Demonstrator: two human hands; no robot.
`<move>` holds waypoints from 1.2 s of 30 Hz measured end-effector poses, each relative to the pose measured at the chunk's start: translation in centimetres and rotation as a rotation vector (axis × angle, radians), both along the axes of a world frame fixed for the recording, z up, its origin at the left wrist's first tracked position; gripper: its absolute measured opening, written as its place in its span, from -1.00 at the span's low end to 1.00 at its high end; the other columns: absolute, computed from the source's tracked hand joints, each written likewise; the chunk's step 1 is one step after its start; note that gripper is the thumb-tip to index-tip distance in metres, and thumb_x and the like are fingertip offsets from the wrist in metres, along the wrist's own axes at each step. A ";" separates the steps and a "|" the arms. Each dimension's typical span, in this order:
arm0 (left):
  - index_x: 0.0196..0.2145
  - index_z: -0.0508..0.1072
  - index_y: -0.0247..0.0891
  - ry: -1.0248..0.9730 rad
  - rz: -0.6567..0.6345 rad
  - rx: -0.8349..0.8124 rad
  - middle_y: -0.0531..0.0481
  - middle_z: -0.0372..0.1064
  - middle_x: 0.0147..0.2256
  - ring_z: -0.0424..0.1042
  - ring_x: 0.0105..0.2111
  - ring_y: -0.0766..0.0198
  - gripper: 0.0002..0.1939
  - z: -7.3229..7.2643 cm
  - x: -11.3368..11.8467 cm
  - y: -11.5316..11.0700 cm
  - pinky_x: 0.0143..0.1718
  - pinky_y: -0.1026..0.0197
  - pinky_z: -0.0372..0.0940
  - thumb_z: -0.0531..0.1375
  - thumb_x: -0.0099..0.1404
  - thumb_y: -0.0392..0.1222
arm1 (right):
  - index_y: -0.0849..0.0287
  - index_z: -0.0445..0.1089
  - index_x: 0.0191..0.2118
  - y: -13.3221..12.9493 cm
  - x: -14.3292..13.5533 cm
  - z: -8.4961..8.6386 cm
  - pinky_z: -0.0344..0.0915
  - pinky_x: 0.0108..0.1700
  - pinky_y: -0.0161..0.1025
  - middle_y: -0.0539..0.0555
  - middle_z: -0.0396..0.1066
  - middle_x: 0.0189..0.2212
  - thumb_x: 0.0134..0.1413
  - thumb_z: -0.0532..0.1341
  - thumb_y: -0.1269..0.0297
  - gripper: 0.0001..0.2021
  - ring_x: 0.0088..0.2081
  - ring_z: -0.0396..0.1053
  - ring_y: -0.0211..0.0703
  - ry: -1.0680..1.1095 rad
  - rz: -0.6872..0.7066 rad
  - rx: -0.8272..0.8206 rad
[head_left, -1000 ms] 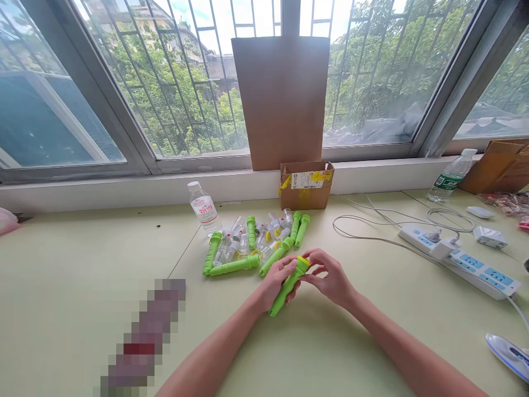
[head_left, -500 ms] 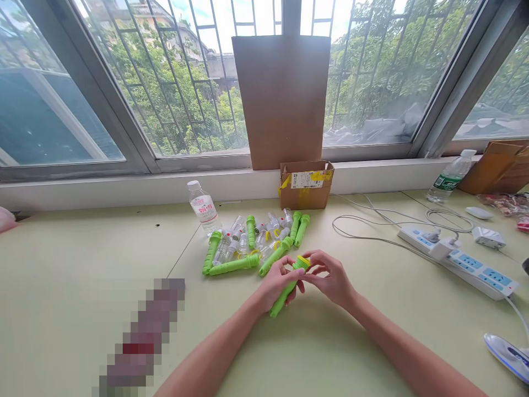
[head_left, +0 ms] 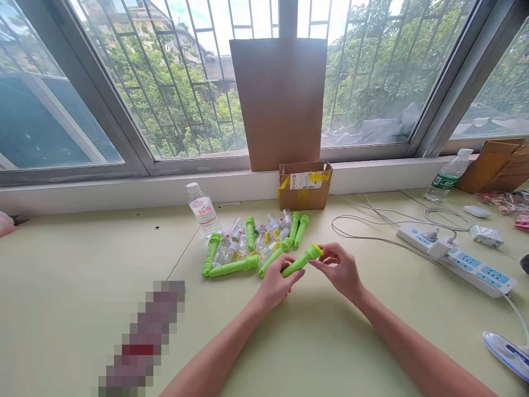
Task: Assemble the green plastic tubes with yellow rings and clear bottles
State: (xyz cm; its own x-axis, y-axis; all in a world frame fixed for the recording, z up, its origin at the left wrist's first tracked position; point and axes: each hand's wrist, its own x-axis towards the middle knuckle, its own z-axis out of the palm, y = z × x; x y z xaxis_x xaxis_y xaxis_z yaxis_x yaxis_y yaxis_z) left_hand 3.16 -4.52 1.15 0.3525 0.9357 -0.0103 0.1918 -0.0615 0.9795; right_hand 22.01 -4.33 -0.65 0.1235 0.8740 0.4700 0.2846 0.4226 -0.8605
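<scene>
A green tube (head_left: 298, 264) with a threaded end is wrapped in the fingers of my left hand (head_left: 276, 280). Its threaded end points up and to the right, with a yellow ring (head_left: 317, 250) at the tip. The fingers of my right hand (head_left: 339, 268) pinch at that yellow ring. Just beyond my hands lies a group of green tubes, among them one lying level (head_left: 233, 266) at the front, with several clear plastic bottles (head_left: 242, 246) and yellow rings between them.
An upright water bottle (head_left: 204, 210) stands behind the group. Near the window are an open cardboard box (head_left: 305, 187) and a tall cardboard sheet (head_left: 283, 105). On the right lie a power strip (head_left: 457, 259), cables and another bottle (head_left: 448, 175).
The green tube has tilted from steep to flatter, its ringed end now further right. My right hand has shifted right with it, and my left hand now holds the tube's lower part.
</scene>
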 end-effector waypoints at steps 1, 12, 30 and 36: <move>-0.32 0.30 -0.22 0.007 0.024 0.025 0.14 0.27 -0.54 0.16 -0.72 0.49 -0.67 -0.1 0.0 0.0 -0.70 0.39 0.08 0.22 0.14 0.08 | 0.09 0.23 -0.36 0.0 -0.1 -0.1 0.46 -0.43 -0.17 0.10 0.48 -0.26 -0.12 0.36 0.09 -0.68 -0.47 0.43 -0.19 0.022 0.004 -0.007; -0.38 0.30 -0.26 -0.091 0.047 -0.173 0.15 0.29 -0.62 0.03 -0.81 0.51 -0.60 -0.5 0.4 -0.1 -0.81 0.39 -0.07 0.22 0.10 0.16 | 0.10 0.16 -0.31 0.0 -0.8 -0.4 0.42 -0.51 -0.26 0.10 0.45 -0.28 -0.12 0.36 0.06 -0.61 -0.38 0.45 -0.15 0.164 0.117 -0.101; -0.37 0.35 -0.33 -0.230 -0.124 -0.264 0.01 0.33 -0.61 0.18 -0.74 0.43 -0.51 -0.1 0.1 0.5 -0.71 0.35 0.06 0.08 0.20 0.24 | 0.06 0.19 -0.20 -0.4 -0.6 -0.5 0.45 -0.49 -0.27 0.10 0.35 -0.10 -0.04 0.32 0.17 -0.67 -0.32 0.46 -0.16 0.081 0.122 -0.034; -0.36 0.37 -0.33 -0.131 -0.147 -0.245 0.12 0.19 -0.69 -0.01 -0.79 0.50 -0.46 -0.1 0.1 0.4 -0.77 0.37 -0.11 -0.02 0.25 0.27 | 0.04 0.15 -0.22 -0.2 -0.6 -0.5 0.43 -0.51 -0.31 0.11 0.32 0.00 -0.10 0.35 0.21 -0.62 -0.22 0.45 -0.12 0.028 0.146 -0.028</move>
State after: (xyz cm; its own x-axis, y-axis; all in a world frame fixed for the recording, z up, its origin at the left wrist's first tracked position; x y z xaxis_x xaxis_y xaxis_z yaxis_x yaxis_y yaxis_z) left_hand 3.24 -4.15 1.03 0.4975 0.8497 -0.1745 0.0695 0.1615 0.9844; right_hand 21.45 -4.52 -1.18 0.0070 0.8962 0.4435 0.1972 0.4335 -0.8793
